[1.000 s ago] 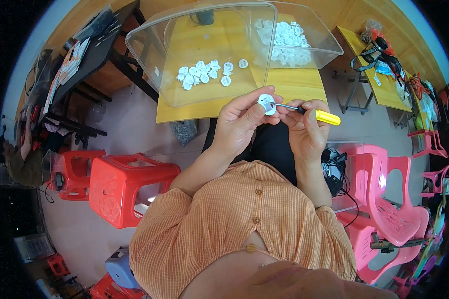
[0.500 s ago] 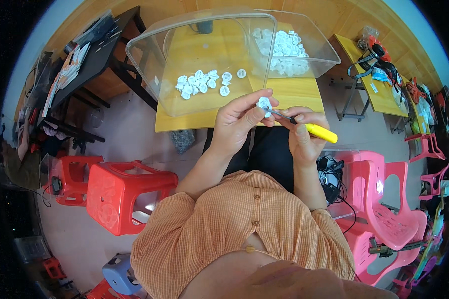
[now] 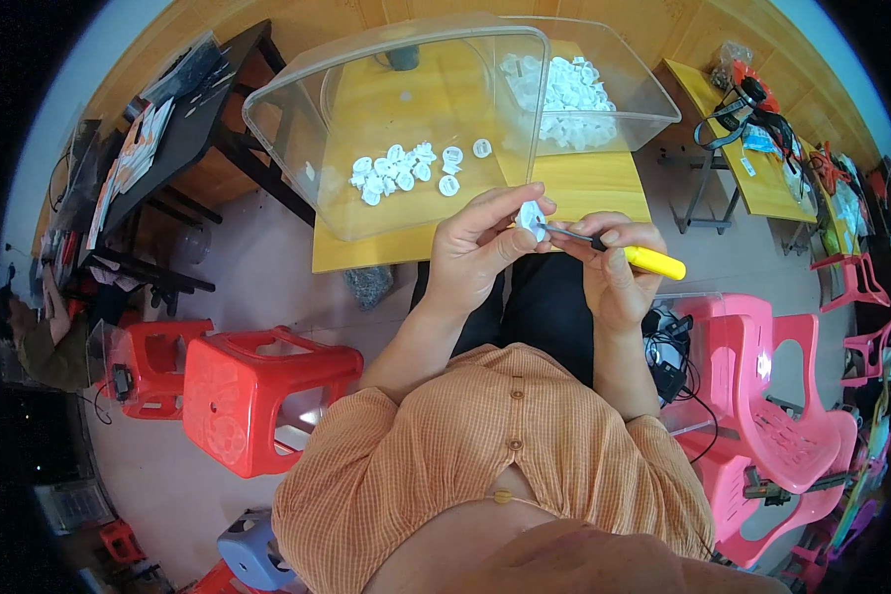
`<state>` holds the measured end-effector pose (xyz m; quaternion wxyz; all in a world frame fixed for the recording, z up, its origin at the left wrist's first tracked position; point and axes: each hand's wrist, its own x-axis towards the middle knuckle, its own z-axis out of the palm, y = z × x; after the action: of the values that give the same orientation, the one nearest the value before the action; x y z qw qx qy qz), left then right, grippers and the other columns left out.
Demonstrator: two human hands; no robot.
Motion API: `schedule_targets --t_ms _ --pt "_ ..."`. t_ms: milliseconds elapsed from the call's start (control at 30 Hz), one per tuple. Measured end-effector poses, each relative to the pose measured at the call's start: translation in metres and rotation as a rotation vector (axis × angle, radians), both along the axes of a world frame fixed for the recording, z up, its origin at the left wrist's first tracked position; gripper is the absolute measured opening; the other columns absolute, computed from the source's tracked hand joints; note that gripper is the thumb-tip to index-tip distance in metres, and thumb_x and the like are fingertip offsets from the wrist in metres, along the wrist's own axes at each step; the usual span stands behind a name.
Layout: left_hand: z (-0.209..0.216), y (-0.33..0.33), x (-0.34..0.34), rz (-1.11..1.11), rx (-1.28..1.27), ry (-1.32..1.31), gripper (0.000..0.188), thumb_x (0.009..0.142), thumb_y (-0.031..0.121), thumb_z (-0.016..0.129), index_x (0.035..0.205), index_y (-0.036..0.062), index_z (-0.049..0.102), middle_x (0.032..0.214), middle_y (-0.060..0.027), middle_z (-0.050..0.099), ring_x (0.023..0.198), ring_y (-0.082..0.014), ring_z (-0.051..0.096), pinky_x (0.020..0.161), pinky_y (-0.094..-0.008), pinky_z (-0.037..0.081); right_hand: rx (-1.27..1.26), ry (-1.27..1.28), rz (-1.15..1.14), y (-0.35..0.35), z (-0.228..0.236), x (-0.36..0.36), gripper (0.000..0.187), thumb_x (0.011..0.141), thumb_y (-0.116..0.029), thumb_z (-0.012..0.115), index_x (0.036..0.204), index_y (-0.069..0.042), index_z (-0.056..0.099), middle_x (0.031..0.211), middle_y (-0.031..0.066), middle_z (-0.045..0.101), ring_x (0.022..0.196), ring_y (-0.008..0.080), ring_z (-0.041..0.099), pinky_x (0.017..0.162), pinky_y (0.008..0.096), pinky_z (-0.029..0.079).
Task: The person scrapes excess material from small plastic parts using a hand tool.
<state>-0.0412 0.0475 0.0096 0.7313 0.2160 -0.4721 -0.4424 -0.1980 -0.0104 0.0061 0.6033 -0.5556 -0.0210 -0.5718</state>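
Observation:
Between the thumb and fingers of my left hand [image 3: 483, 247] is a small round white plastic piece [image 3: 531, 220]. My right hand [image 3: 614, 267] grips a screwdriver by its yellow handle [image 3: 655, 262]. The thin dark shaft points left, and its tip meets the white piece; exactly where it touches is too small to make out. Beyond my hands, a clear plastic bin [image 3: 366, 223] stands on the yellow table [image 3: 604, 193], with several like white pieces [image 3: 391, 170] in it. A second clear bin [image 3: 653, 111] at the back right holds a big heap of white pieces [image 3: 569, 99].
Red stools [image 3: 257, 396] stand to my left, and pink chairs [image 3: 762, 396] to my right beside a clear box of black cables [image 3: 668, 351]. A black table [image 3: 183, 124] with papers is at far left. Another yellow table [image 3: 762, 183] at right carries straps and bags.
The screwdriver and both hands sit slightly farther right in the picture. The white piece has turned more edge-on. The whole view has shifted a little.

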Motion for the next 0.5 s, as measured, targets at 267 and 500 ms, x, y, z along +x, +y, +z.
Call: schedule_targets --t_ms 267,500 --pt "-0.0024 -0.0024 0.002 -0.022 -0.006 -0.001 0.038 0.085 0.005 0.062 0.122 -0.0014 0.054 0.107 -0.0121 0.058 0.086 -0.0168 0.061 0.076 -0.026 0.052 -0.056 0.027 -0.03 0.0009 -0.0005 0.0012 0.018 0.091 -0.012 0.055 0.101 0.0 0.046 0.103 0.0261 0.054 0.099 0.0347 0.058 0.085 0.0522 0.052" --pt "-0.0037 -0.0027 -0.0004 -0.108 0.078 0.089 0.038 0.088 0.011 0.059 0.124 -0.0017 0.052 0.109 -0.014 0.059 0.084 -0.0165 0.062 0.076 -0.0265 0.052 -0.138 0.143 -0.106 -0.0052 0.0015 -0.0078 0.02 0.088 -0.012 0.059 0.098 0.001 0.047 0.1 0.0252 0.055 0.096 0.0334 0.059 0.083 0.051 0.053"
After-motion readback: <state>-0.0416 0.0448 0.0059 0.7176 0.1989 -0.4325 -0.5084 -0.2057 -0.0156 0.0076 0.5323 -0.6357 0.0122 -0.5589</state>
